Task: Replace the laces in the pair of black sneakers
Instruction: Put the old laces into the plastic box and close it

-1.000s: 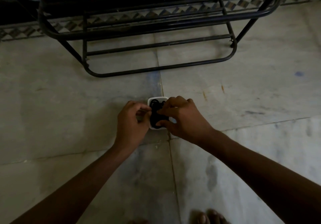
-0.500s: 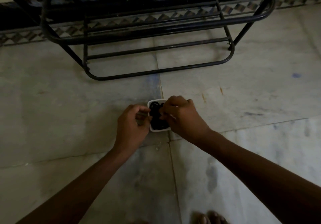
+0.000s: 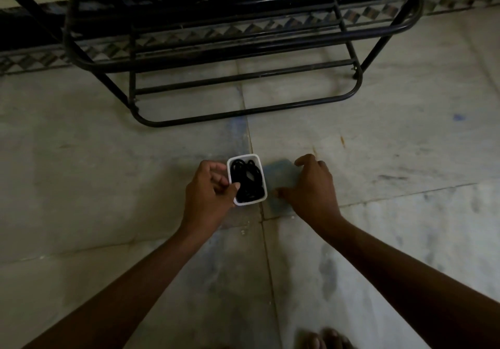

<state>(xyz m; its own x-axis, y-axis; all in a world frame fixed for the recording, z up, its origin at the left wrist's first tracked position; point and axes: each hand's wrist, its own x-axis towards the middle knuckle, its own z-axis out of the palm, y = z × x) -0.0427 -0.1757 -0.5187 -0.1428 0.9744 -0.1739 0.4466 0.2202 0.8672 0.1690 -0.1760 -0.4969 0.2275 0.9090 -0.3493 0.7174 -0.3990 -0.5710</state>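
Since half a second ago the lid has come off: our left hand pinches the white box by its left rim, black laces coiled inside, and just right of it our right hand grips the lid, fingers curled over its edges.

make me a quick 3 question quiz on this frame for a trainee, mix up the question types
1. Fill in: the right hand holds the translucent lid to the ____ of the white container.
2. Which hand grips the container? A) left hand B) right hand C) neither
3. True or false: the container is empty.

Key:
1. right
2. A
3. false, black laces lie in it
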